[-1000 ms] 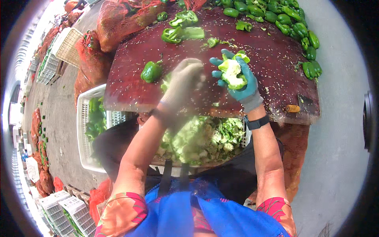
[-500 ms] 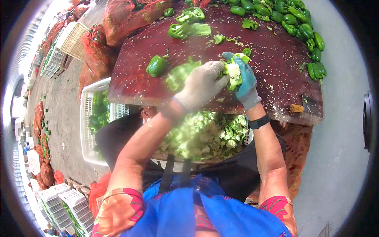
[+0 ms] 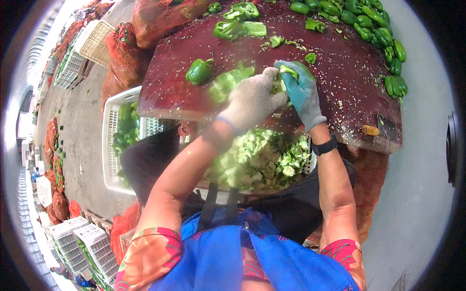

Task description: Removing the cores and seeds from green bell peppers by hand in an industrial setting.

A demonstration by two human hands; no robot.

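My right hand (image 3: 302, 94), in a grey glove with a teal palm, grips a piece of green bell pepper (image 3: 289, 72) above the near part of the dark red board. My left hand (image 3: 253, 99), in a whitish knit glove, presses against it with closed fingers, which partly hide its pale, seedy inside. Beside the left hand lie blurred light green pepper pieces (image 3: 227, 85). A whole green pepper (image 3: 199, 72) rests farther left. Under the board's near edge, a basket between my legs holds a heap of pale pepper cores and scraps (image 3: 262, 157).
Whole peppers (image 3: 374, 34) pile up at the board's far right; cut halves (image 3: 239, 29) lie at the far edge. A tool with a yellow handle (image 3: 370, 130) and dark flat blade sits near the right corner. A white crate (image 3: 108, 145) of peppers and red mesh sacks (image 3: 127, 53) stand left.
The pepper piece has turned within my hands, and its seedy inside shows less. My right fingers have curled farther over it. The whole view has shifted slightly.
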